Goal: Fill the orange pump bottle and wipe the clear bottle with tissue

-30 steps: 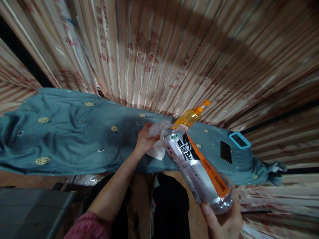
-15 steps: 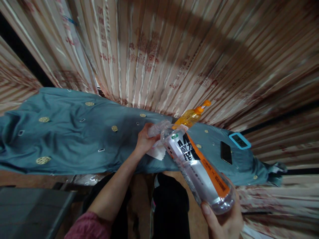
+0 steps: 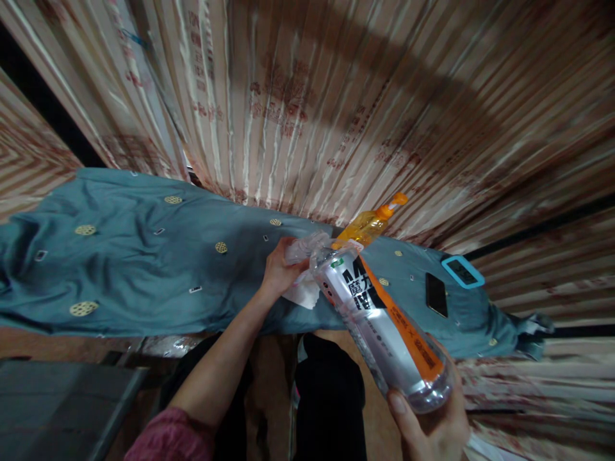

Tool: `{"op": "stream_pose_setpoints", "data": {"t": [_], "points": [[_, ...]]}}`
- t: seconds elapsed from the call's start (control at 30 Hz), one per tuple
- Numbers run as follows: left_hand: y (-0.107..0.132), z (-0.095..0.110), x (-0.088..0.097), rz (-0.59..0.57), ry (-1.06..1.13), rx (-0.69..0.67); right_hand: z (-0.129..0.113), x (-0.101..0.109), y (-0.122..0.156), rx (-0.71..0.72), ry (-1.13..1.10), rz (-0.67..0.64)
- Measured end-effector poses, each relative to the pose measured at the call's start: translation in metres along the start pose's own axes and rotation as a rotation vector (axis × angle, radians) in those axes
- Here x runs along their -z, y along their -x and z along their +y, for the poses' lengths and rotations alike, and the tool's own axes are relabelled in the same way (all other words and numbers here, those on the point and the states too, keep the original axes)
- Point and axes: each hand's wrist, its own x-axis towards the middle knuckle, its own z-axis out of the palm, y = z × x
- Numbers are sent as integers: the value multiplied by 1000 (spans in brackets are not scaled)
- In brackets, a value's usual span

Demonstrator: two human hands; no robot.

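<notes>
My right hand (image 3: pixel 435 426) grips the base of a clear plastic drink bottle (image 3: pixel 384 330) with a silver, black and orange label, tilted so its neck points away from me. My left hand (image 3: pixel 278 269) is closed around something clear and crinkled at the bottle's mouth (image 3: pixel 307 246), with a white tissue (image 3: pixel 302 294) under it. Whether that clear piece is a cup or a wrapper I cannot tell. Both hands work over a table covered by a teal cloth (image 3: pixel 134 256) with gold dots.
An orange pump bottle (image 3: pixel 369 224) stands just behind the drink bottle. A black phone (image 3: pixel 435 294) and a blue-framed small device (image 3: pixel 462 271) lie on the cloth to the right. Striped patterned curtains (image 3: pixel 307 96) hang behind. My dark-trousered knees (image 3: pixel 329 384) are below the table edge.
</notes>
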Motion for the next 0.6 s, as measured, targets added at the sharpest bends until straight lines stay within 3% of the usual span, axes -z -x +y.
{"op": "stream_pose_setpoints", "data": {"t": [0.33,0.6], "points": [[-1,-3,-2,-3,6,-12,-10,-3,-1,-34,-43,21],[-1,-3,-2,2,7,-4,-2,0,0,-10,-14,-6]]}}
